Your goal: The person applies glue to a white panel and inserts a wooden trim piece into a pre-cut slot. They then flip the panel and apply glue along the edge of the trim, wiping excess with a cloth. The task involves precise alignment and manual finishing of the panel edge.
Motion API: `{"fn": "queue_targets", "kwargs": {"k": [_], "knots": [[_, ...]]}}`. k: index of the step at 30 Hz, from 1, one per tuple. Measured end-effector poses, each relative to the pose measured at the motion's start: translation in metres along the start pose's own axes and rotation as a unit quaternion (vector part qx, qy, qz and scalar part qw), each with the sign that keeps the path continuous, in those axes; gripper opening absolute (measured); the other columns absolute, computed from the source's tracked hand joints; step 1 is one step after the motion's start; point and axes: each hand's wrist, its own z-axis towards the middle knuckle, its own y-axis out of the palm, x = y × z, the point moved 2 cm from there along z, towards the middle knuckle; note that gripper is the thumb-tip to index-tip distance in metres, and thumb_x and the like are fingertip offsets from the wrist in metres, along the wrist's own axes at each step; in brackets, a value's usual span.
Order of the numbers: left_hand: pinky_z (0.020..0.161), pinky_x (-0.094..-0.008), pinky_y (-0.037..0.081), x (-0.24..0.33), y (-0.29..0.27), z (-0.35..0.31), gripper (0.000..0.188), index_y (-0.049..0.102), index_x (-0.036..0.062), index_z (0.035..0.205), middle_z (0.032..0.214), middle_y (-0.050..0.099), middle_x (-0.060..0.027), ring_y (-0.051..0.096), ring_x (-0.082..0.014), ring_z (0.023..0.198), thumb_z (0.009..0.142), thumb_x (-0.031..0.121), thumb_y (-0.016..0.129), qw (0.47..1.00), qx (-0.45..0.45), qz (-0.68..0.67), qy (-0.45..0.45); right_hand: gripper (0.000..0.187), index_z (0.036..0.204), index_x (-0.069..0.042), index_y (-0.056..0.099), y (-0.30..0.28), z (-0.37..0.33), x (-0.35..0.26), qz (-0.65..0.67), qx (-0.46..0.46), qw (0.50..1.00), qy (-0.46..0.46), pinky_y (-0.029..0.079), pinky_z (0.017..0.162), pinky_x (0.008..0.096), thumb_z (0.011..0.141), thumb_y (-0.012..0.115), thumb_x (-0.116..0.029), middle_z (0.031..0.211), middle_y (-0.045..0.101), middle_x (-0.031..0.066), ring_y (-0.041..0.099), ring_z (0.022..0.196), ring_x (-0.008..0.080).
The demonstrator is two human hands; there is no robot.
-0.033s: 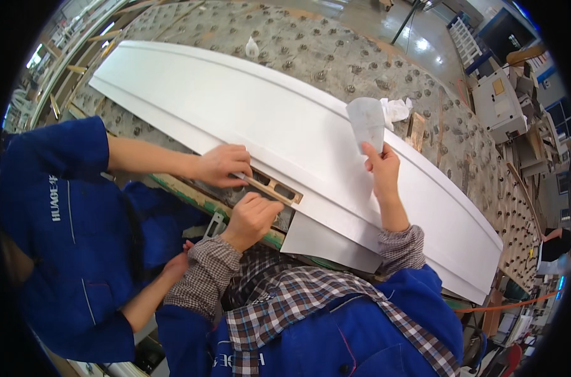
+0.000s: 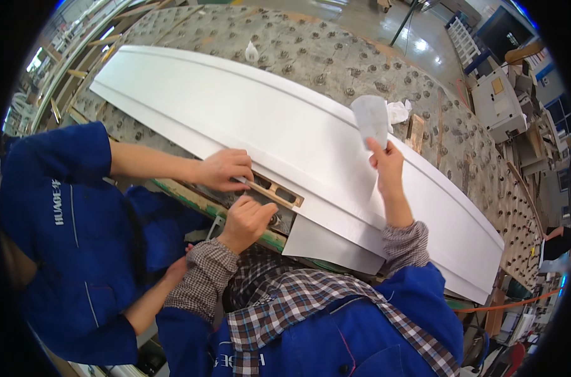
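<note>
A long white door panel (image 2: 216,94) with raised ridges lies across the table, and a slot (image 2: 279,192) with bare wood edges is cut into its near edge. My left hand (image 2: 244,221) is by the near side of that slot, its fingers curled together; whatever is between them is hidden. My right hand (image 2: 387,164) is raised over the panel, thumb and fingers pinching a flat, pale grey scraper-like sheet (image 2: 370,119) that stands upright. From the left, a co-worker's hand (image 2: 226,169) rests at the left end of the slot, close to my left fingers.
The table (image 2: 336,56) is studded with small round rollers. A loose white sheet (image 2: 329,244) juts from under the panel's near edge. Beyond the panel are crumpled white paper (image 2: 399,112), a wood block (image 2: 416,132) and a small white bottle (image 2: 252,51). The co-worker stands close at my left.
My left hand has shifted slightly left and down along the slot, uncovering more of its wood edge. My right hand has moved a little to the right with the pale sheet.
</note>
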Motion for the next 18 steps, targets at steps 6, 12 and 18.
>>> {"fn": "queue_targets", "kwargs": {"k": [6, 12, 18], "knots": [[0.07, -0.039, 0.046, -0.048, -0.021, -0.022, 0.012, 0.066, 0.0039, 0.087, 0.081, 0.062, -0.0085, 0.058, -0.0261, 0.073, 0.079, 0.009, 0.073, 0.994, -0.019, 0.094, 0.047, 0.084, 0.14, 0.004, 0.041, -0.031, 0.039, -0.012, -0.292, 0.041, 0.947, -0.128, 0.049, 0.085, 0.0375, 0.084, 0.071, -0.052, 0.135, 0.055, 0.0228, 0.061, 0.115, 0.0308], [0.08, -0.04, 0.047, -0.074, -0.006, -0.061, 0.02, 0.067, 0.0025, 0.099, 0.093, 0.065, -0.01, 0.061, -0.0262, 0.089, 0.082, 0.013, 0.07, 0.983, -0.102, 0.14, 0.062, 0.114, 0.151, -0.002, 0.024, -0.012, -0.173, -0.01, -0.62, -0.238, 0.719, -0.205, 0.023, 0.109, 0.0643, 0.063, 0.087, -0.036, 0.156, 0.022, 0.0273, 0.023, 0.145, 0.0428], [0.065, -0.0381, 0.045, -0.135, -0.025, 0.06, 0.018, 0.065, 0.0082, 0.087, 0.077, 0.056, -0.0069, 0.055, -0.0259, 0.074, 0.074, 0.012, 0.077, 0.926, -0.245, -0.17, 0.234, 0.106, 0.148, 0.003, 0.028, -0.024, -0.159, 0.01, -0.649, -0.195, 0.718, -0.156, 0.029, 0.105, 0.0664, 0.064, 0.085, -0.027, 0.153, 0.026, 0.0285, 0.027, 0.141, 0.0464]]}}
